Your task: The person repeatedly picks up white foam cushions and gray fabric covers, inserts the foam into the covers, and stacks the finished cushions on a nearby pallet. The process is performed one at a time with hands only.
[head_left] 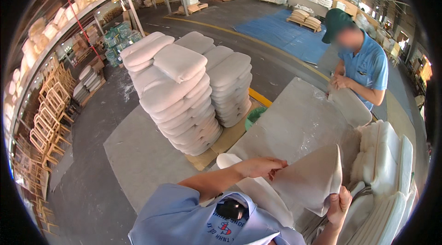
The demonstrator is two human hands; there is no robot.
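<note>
My left hand (264, 167) pinches the left edge of a pale beige cushion cover (311, 173), which I hold up tilted over the table. My right hand (340, 204) grips its lower right corner, fingers wrapped round the edge. The cover bends to a peak at its upper right; whether anything is inside cannot be told. Beneath my left forearm lies a white cushion piece (269, 196), partly hidden by my arm and the cover. Across the table, a co-worker (361, 61) in a blue shirt and green cap holds the edge of another pale cushion (352, 107) with both hands.
The grey worktable (294, 107) lies before me. White cushions and covers (382, 153) are piled at its right. Tall cushion stacks (177, 93) stand on cardboard to the left, near a green bag (254, 117). Wooden chair frames (53, 116) line the far left beneath a loaded shelf.
</note>
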